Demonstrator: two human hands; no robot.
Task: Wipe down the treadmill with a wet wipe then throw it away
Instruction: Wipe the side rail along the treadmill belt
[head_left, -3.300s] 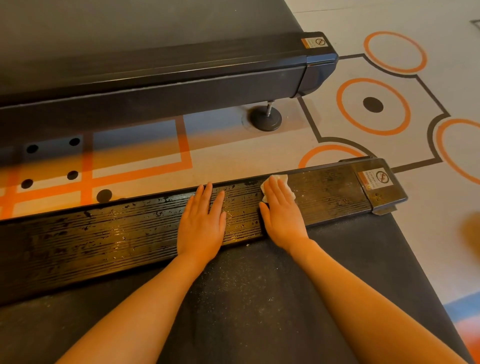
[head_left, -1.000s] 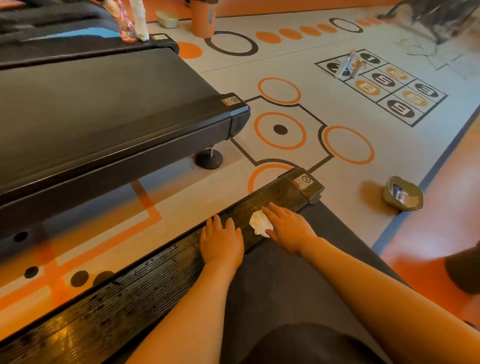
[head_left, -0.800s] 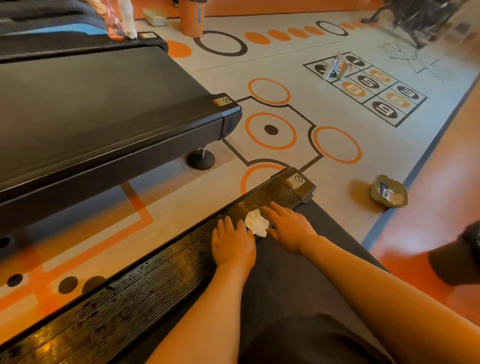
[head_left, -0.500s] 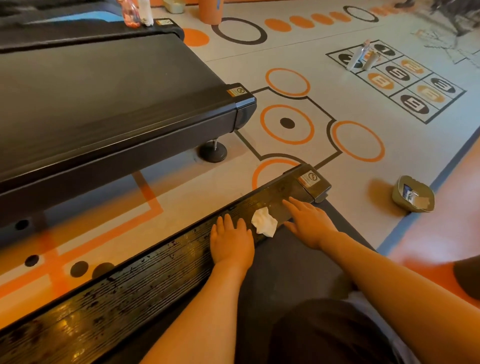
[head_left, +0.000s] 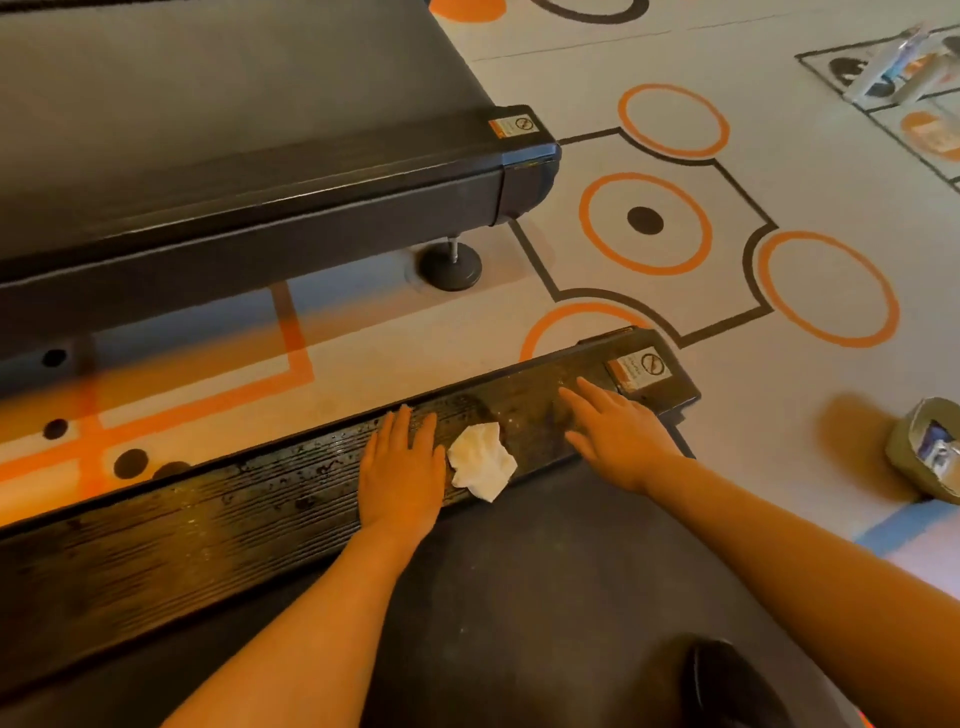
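Wet wipe (head_left: 482, 461): crumpled, white, lying loose on the treadmill's ribbed side rail (head_left: 218, 514), between your two hands and held by neither.
Left hand (head_left: 402, 475): flat on the rail, fingers straight and together, just beside the wipe, gripping nothing.
Right hand (head_left: 615, 434): fingers spread and extended over the rail near the end cap (head_left: 649, 371), empty.
Rail condition: glistening with moisture along most of its visible length, so you appear to have wiped this stretch.
Outstanding: pick the wipe up again; discard it. Small bin (head_left: 930, 447) stands on the floor to your right, well apart from the rail.
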